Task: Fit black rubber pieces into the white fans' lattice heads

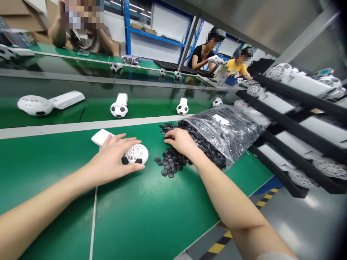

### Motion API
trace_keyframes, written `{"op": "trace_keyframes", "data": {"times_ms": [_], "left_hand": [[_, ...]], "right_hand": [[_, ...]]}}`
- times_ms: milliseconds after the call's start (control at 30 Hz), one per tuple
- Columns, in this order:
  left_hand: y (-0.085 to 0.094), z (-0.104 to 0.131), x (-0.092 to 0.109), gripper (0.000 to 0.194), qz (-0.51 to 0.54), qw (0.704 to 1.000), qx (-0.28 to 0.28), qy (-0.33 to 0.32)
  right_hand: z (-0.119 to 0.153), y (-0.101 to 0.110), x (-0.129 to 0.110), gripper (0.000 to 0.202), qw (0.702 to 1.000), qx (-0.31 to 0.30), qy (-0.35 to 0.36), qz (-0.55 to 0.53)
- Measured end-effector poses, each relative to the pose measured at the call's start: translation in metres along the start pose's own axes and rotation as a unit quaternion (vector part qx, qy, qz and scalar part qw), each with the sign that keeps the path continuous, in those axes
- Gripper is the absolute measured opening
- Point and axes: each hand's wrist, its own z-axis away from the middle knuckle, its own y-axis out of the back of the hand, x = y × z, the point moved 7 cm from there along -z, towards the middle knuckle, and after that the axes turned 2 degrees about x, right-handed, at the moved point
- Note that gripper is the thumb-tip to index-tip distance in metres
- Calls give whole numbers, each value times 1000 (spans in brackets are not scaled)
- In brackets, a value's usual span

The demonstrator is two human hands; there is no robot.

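Note:
My left hand (115, 157) rests on a white football-shaped fan (137, 154) lying on the green table (141, 213), fingers spread over its head and its white handle (99, 137). My right hand (181, 142) reaches into a pile of small black hexagonal pieces (169, 162), fingers curled down among them; whether it holds any is hidden. The pile spills out of a clear plastic bag (227, 131) full of the same black pieces.
Several finished football fans (119, 106) lie on the green conveyor (81, 115) beyond. A black rack (298, 126) of white fan parts stands at the right. Three people sit across and further along the line. The table's front edge drops to a striped floor (217, 247).

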Motion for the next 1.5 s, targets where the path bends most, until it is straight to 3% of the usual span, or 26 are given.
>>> {"op": "trace_keyframes", "data": {"times_ms": [67,133,300,400,500,567,667,800,1033,1200,1500], "left_hand": [[2,2,4,69,-26,999,39,17],[2,2,7,67,-27,999,35,12],[2,2,2,66,63,993,-93,-21],[0,5,2,63,110,984,-142,-7],[-3,7,6,61,129,985,-114,6],[-5,6,8,61,140,986,-93,5],[-8,5,8,61,152,985,-86,-5],[-6,5,7,59,152,985,-85,-8],[-6,4,11,54,148,987,-67,-19],[-6,4,10,48,167,984,-59,-15],[-5,4,11,40,163,986,-42,-2]], "right_hand": [[1,-5,-4,16,998,-18,11,62],[2,-9,-8,18,996,-19,11,88],[2,-8,-15,32,996,-6,27,89],[8,1,-26,32,998,-1,67,4],[19,8,-43,20,983,-23,103,-149],[27,8,-52,11,959,-64,101,-257],[35,3,-62,15,915,-132,82,-374],[39,3,-68,15,911,-149,90,-373],[39,15,-74,5,927,-44,110,-357],[41,-12,-79,10,857,-155,35,-490],[36,-27,-78,13,813,-166,23,-558]]}}
